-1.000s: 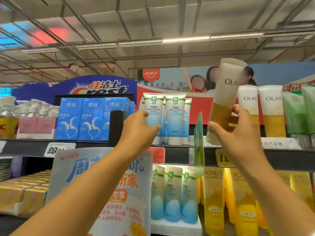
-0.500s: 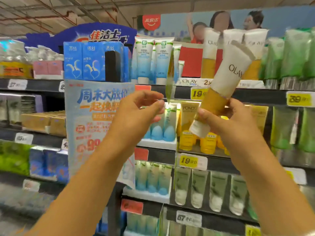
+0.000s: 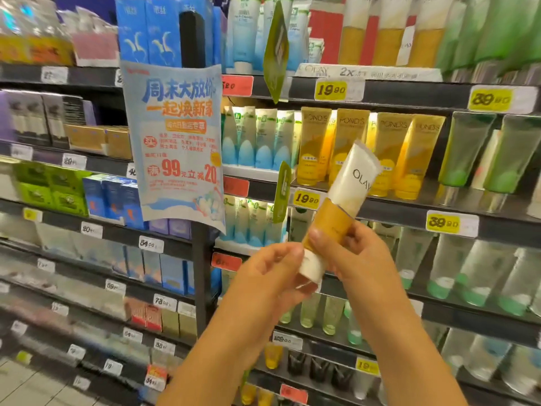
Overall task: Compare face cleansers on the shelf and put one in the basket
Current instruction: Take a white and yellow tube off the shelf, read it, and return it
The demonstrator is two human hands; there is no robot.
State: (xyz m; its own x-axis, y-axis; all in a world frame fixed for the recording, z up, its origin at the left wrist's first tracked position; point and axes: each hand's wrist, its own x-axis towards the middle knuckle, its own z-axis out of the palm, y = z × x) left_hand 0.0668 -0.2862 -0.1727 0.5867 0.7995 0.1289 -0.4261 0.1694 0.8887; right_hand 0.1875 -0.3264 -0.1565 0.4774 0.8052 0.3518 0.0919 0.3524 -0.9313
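A white and amber Olay cleanser tube [image 3: 348, 189] is tilted in front of the shelves, cap end down. My right hand [image 3: 357, 253] grips its amber lower part. My left hand [image 3: 269, 276] has come to the white cap [image 3: 311, 268], thumb and fingers curled round it. More Olay tubes [image 3: 386, 39] stand on the top shelf. Yellow Pond's tubes [image 3: 351, 145] and blue and white cleanser tubes [image 3: 257, 142] stand one shelf lower. No basket is in view.
A blue sale poster [image 3: 175, 142] hangs from the shelf upright at centre left. Green tubes [image 3: 468, 153] fill the right side. Boxed goods [image 3: 96, 197] line the left shelves. Yellow price tags [image 3: 330, 89] run along the shelf edges. Floor tiles [image 3: 26, 385] show at bottom left.
The view has dropped from the top shelves to the middle ones. My right hand has lowered the Olay tube. My left hand left the shelf tubes and took hold of the Olay cap.
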